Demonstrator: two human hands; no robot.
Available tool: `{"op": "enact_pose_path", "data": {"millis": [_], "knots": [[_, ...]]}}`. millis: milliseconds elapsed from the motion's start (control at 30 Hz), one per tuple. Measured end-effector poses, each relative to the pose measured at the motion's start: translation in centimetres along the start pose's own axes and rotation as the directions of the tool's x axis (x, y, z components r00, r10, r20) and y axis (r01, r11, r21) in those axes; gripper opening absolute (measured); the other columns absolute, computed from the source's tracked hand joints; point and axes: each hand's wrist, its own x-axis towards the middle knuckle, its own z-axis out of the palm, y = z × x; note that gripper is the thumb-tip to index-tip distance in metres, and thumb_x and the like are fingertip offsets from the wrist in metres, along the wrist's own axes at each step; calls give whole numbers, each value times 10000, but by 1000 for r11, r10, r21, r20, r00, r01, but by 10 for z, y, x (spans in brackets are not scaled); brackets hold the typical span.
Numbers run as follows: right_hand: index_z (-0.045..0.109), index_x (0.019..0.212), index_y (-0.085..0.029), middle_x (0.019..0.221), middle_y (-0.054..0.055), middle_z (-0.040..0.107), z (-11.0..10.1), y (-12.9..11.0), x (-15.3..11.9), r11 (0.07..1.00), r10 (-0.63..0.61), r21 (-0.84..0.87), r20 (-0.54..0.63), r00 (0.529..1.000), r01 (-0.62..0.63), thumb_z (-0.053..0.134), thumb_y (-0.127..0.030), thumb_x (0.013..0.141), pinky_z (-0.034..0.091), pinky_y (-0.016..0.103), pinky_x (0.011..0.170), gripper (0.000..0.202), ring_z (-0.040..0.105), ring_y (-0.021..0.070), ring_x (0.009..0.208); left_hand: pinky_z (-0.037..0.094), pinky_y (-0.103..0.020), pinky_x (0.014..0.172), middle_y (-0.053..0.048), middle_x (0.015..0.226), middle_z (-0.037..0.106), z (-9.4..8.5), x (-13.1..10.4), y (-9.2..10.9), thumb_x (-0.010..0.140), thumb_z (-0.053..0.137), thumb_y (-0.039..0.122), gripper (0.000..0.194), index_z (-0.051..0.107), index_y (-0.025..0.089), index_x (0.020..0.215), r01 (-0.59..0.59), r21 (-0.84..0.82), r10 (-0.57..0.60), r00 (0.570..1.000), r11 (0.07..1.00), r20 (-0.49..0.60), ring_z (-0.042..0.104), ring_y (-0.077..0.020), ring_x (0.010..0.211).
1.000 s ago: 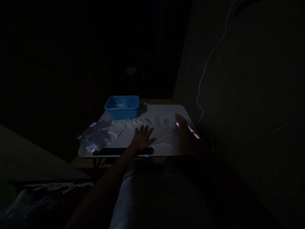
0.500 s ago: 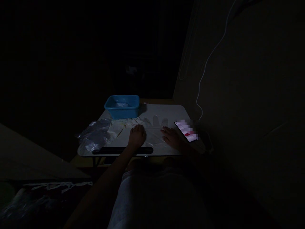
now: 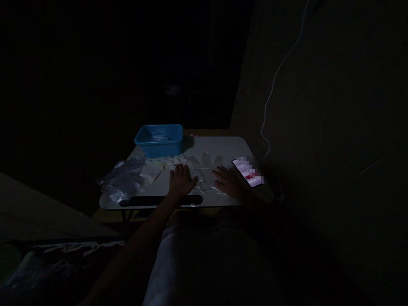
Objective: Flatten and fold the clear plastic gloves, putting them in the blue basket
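A crumpled, translucent plastic bag [image 3: 123,180] lay at the left end of the white folding table [image 3: 216,144]. Crumpled white sheets [image 3: 151,171] adjoined it on the right, their material indistinct in the low light. The blue plastic basin [image 3: 162,148] stood upright at the far left of the tabletop, with a pale item inside. A long dark slot [image 3: 143,201] ran along the near edge.

The left hand [image 3: 181,182] was positioned palm down beyond the slot, grip wide, thumb extended to the right; no held item was visible. Clear plastic film [image 3: 205,180] lay on the tabletop, mainly between the hands. The right hand [image 3: 228,182] was palm down at the film's right side, fingers extended and slightly apart, grip wide. Firm contact with the film could not be confirmed for either hand. A lit smartphone [image 3: 247,172] lay at an angle just right of the right hand. Farther right, a white cable [image 3: 270,89] hung along the wall.
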Motion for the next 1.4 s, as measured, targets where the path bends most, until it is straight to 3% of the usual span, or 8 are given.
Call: {"op": "enact_pose_path", "data": {"millis": [233,400,567,833,1000,1100,1300,1400], "knots": [[429,1287,-207,1367,94,407,4,4,1,1000,23,3,-29,999,-23,326,-308,896,235,455,1031,416,335,210,1278,325,-411,960,-135,1324,436,-7,-2,-4,853,287,356,455,459,140,1214,-22,-46,16,992,999,-122,351,-266,1239],[434,1285,-172,1384,120,373,7,5,2,999,36,-17,4,999,-36,326,-334,897,245,464,1023,435,321,231,1286,305,-381,985,-108,1302,461,-5,-2,-3,880,252,340,422,478,167,1192,-176,-32,172,979,984,-105,376,-230,1222],[444,1280,-191,1377,115,385,2,7,4,999,34,2,14,999,-34,349,-326,891,247,463,1024,422,335,231,1279,340,-396,950,-127,1254,490,0,5,-8,883,250,361,408,503,166,1137,-102,-42,97,990,994,-105,411,-244,1187],[456,1270,-153,1370,127,394,-2,10,8,999,22,-32,5,1000,-22,349,-330,895,264,431,1021,428,348,231,1270,308,-395,980,-130,1334,428,7,27,-34,874,261,299,420,471,128,1196,-111,-70,105,991,991,-82,356,-230,1244],[456,1268,-152,1366,119,402,-5,8,7,998,23,-57,14,1000,-22,347,-331,895,273,425,1018,427,355,221,1265,369,-411,873,-141,1076,597,-5,21,-29,869,267,358,405,586,137,989,-24,-83,8,984,996,-180,532,-261,1010],[453,1271,-144,1366,124,402,-6,7,6,998,22,-66,17,1000,-20,343,-339,897,281,419,1014,436,356,222,1263,380,-431,828,-138,1003,621,-9,13,-25,849,315,390,400,578,140,1020,13,-55,-25,974,998,-226,542,-286,962],[462,1264,-168,1352,106,426,-2,10,6,998,5,-68,-4,1000,-6,347,-334,898,282,408,1013,419,354,212,1265,378,-426,870,-112,1095,605,-2,10,-26,823,384,320,345,577,170,1067,-258,-32,247,951,966,-188,525,-271,1031],[460,1266,-148,1351,123,422,0,12,6,997,-9,-73,-4,1000,8,352,-336,897,282,404,1012,428,356,216,1263,386,-402,905,-123,1187,560,2,13,-28,845,359,328,399,509,150,1170,-329,-105,305,931,938,-199,505,-246,1093]]}}
